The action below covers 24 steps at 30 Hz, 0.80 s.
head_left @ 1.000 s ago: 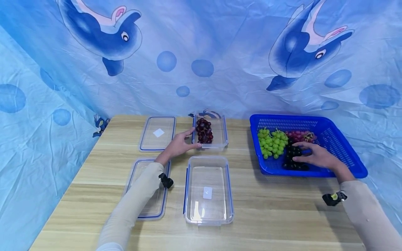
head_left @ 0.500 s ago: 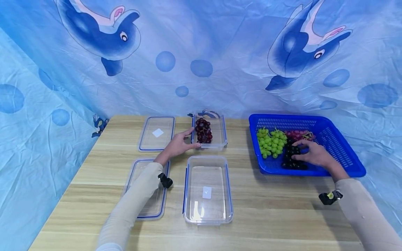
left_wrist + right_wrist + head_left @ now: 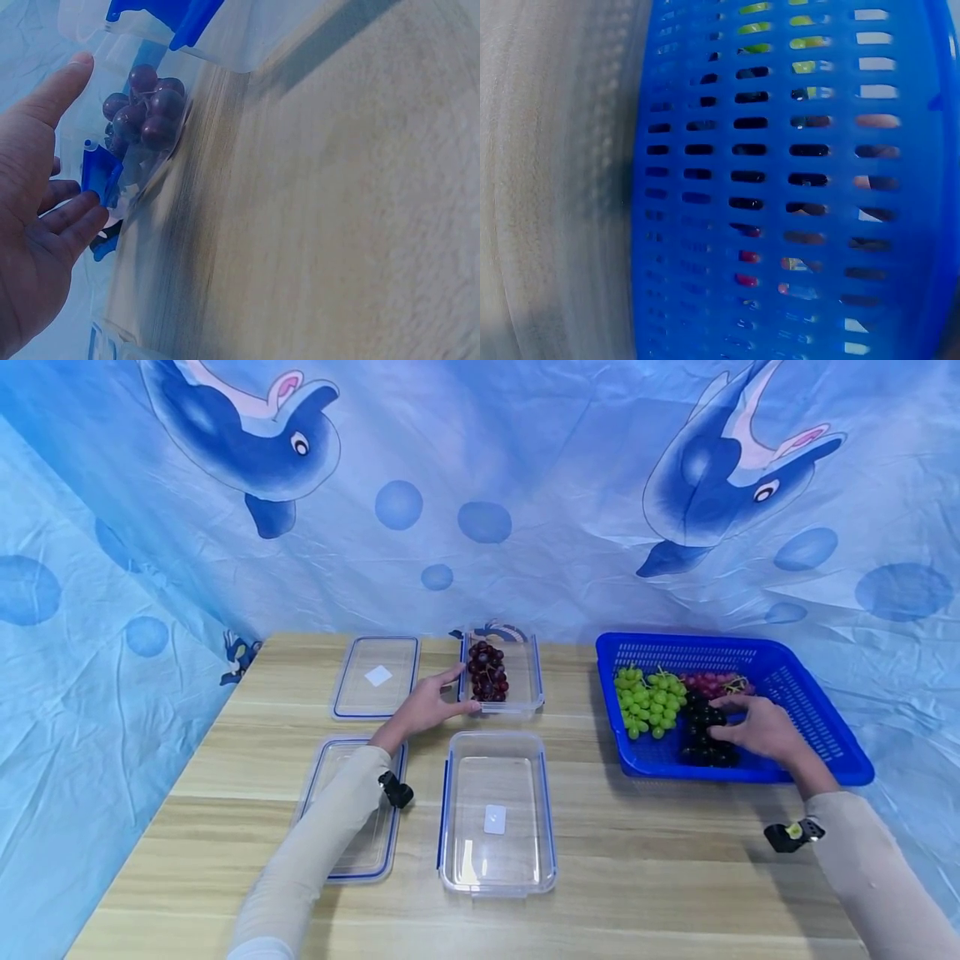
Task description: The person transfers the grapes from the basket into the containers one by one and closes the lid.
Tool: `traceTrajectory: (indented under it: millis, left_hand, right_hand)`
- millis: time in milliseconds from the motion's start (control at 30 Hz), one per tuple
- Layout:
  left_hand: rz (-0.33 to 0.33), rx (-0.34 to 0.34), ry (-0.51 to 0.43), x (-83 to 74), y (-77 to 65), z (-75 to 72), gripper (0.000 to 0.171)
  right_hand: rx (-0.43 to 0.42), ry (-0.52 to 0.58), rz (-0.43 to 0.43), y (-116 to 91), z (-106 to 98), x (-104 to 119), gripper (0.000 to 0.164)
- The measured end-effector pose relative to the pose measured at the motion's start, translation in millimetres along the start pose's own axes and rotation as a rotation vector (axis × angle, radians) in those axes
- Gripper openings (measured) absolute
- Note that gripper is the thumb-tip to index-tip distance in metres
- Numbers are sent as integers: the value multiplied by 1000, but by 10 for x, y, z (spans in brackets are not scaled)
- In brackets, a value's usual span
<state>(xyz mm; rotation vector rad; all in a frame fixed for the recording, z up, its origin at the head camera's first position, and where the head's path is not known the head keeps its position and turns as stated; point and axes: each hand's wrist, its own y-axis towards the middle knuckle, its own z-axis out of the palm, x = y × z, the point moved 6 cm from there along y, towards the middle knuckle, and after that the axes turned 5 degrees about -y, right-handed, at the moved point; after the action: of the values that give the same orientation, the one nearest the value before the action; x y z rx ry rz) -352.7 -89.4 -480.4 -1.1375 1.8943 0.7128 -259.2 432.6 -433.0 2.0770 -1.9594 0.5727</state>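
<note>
grapes (image 3: 698, 735), black, stretch up-frame at right, just left of the half-curled right hand (image 3: 763, 727) gripping them; left hand (image 3: 426, 703), loosely spread, is farther.

The perforated wall of a blue plastic basket (image 3: 919, 210) stands between the camera and the right hand (image 3: 877, 121), which shows only as slivers of skin through the slots nearest the rim. Its grip cannot be made out. Glossy black fruit (image 3: 750, 150) fills slots lower in the wall than the hand. To one side of the hand are slivers of green fruit (image 3: 754, 28); to the other, bits of red fruit (image 3: 748, 256). Below the hand, outside the basket, is a blurred wood-grained tabletop (image 3: 547, 187).
</note>
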Motion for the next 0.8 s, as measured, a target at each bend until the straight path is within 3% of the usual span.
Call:
traceTrajectory:
  millis: [800]
  left_hand:
    - [23, 5, -12, -16, -13, -1, 104]
  right_hand:
    - [-248, 154, 19, -173, -357, -80, 61]
